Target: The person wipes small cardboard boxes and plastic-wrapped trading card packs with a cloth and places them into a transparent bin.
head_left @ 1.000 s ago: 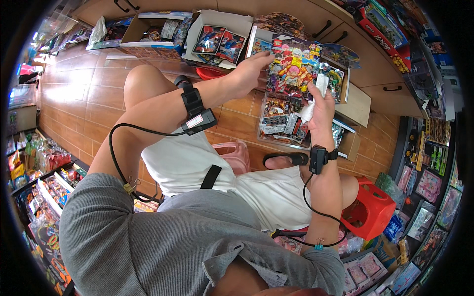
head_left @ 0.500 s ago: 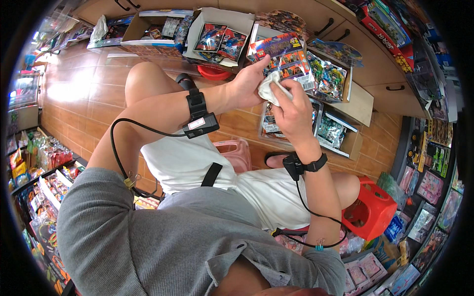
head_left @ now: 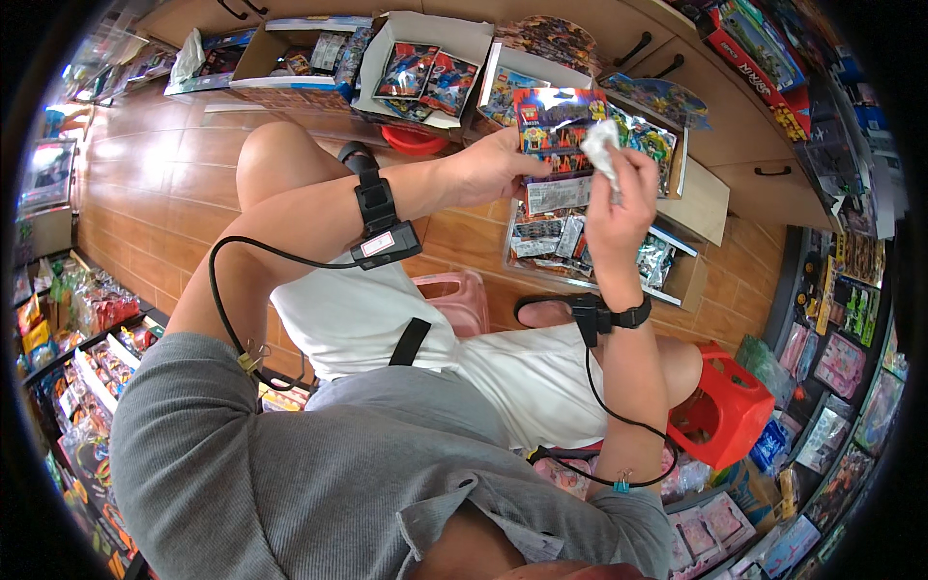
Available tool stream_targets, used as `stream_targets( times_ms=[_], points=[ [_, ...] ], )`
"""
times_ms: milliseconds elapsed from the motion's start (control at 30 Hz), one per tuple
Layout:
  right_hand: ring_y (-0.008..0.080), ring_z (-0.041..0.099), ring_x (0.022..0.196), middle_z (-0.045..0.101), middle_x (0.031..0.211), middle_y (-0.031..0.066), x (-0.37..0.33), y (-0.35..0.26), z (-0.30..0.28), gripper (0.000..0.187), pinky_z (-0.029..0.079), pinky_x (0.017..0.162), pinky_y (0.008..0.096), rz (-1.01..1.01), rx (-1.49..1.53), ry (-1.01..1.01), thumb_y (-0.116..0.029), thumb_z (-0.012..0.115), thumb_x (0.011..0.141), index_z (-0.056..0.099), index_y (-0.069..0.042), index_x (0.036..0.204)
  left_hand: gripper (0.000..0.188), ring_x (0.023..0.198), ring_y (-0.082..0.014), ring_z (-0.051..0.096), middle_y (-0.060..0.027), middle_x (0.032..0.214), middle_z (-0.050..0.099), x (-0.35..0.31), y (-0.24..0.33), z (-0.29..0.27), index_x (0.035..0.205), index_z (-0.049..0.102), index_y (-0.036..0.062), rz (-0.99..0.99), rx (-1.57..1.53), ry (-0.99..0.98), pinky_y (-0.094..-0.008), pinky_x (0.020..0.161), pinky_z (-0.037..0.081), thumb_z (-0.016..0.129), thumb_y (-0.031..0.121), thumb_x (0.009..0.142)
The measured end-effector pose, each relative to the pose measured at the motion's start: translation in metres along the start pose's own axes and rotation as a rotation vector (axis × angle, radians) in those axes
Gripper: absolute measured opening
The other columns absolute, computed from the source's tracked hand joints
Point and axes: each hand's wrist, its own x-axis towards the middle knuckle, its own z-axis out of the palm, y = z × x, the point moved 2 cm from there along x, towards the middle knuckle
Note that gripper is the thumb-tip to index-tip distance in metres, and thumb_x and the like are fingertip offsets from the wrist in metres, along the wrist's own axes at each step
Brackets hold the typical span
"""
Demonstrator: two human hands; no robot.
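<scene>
A colourful flat toy packet point(head_left: 553, 143) is upright in my left hand point(head_left: 491, 169), whose thumb lies on its front and whose other fingers are hidden behind. Printed figures cover the packet, and a pale panel runs along its lower edge. A crumpled white cloth point(head_left: 601, 153) is pinched in my right hand point(head_left: 623, 208), over the packet's right side. Whether the cloth touches the packet I cannot tell. Beyond and below the packet are open boxes of similar bagged toys.
Along the cabinets stand an open white box point(head_left: 471, 37) with dark packets and a carton point(head_left: 253, 72) to its left. Below my hands sits a clear tub point(head_left: 527, 263) of packets. A pink stool point(head_left: 464, 300) and a red stool point(head_left: 739, 416) are near my legs. Stocked shelves flank both sides.
The packet has turned from a slant to nearly upright, and its visible face looks different. My right hand has moved right and a little up with the cloth.
</scene>
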Motion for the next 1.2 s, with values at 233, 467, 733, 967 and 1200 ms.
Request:
stream_targets(
  times_ms=[233, 467, 733, 967, 1200],
  points=[
    [0.0307, 0.058, 0.093, 0.06, 0.107, 0.0113, -0.004, -0.03, 0.018, 0.049, 0.046, 0.081, 0.0437, -0.304, -0.06, -0.224, 0.001, 0.069, 0.068, 0.07, -0.008, 0.117, 0.041, 0.106, -0.0146, 0.061, -0.0053, 0.114, 0.065, -0.001, -0.023, -0.005, 0.131, 0.055, 0.0049, -0.013, 0.469, -0.046, -0.0339, 0.088, 0.053, 0.068, 0.003, 0.092],
    [0.0328, 0.058, 0.093, 0.06, 0.105, 0.013, 0.01, 0.028, -0.005, 0.034, 0.046, 0.085, 0.0431, -0.077, -0.306, -0.086, 0.0, 0.064, 0.079, 0.071, -0.004, 0.112, 0.042, 0.107, -0.0151, 0.065, -0.0055, 0.123, 0.067, -0.008, -0.021, 0.002, 0.132, 0.055, 0.0067, -0.077, 0.242, -0.058, -0.0359, 0.087, 0.057, 0.061, -0.003, 0.092],
    [0.019, 0.067, 0.085, 0.07, 0.099, 0.0084, 0.006, 0.074, -0.02, 0.027, 0.053, 0.075, 0.0316, 0.929, 0.686, 0.001, -0.014, 0.063, 0.094, 0.067, 0.005, 0.113, 0.042, 0.115, -0.0212, 0.065, -0.0114, 0.129, 0.064, -0.008, 0.01, 0.004, 0.135, 0.051, -0.0002, -0.099, -0.002, 0.136, -0.0378, 0.1, 0.054, 0.048, 0.007, 0.094],
    [0.0201, 0.072, 0.09, 0.071, 0.108, 0.0138, -0.002, 0.048, -0.006, 0.034, 0.06, 0.078, 0.0333, 0.985, 1.19, -0.177, -0.01, 0.07, 0.091, 0.062, 0.004, 0.12, 0.046, 0.122, -0.0235, 0.062, -0.0132, 0.136, 0.061, -0.003, 0.018, 0.005, 0.141, 0.047, 0.0001, -0.049, -0.095, 0.077, -0.0396, 0.106, 0.048, 0.041, 0.03, 0.106],
    [0.0189, 0.072, 0.091, 0.072, 0.108, 0.0128, 0.003, 0.032, -0.01, 0.03, 0.059, 0.079, 0.0332, 0.914, 1.183, -0.168, -0.009, 0.07, 0.091, 0.064, 0.004, 0.118, 0.053, 0.125, -0.0238, 0.06, -0.0127, 0.14, 0.058, -0.008, 0.024, 0.007, 0.144, 0.044, 0.002, 0.045, -0.091, 0.007, -0.0407, 0.108, 0.046, 0.037, 0.041, 0.109]
  ],
)
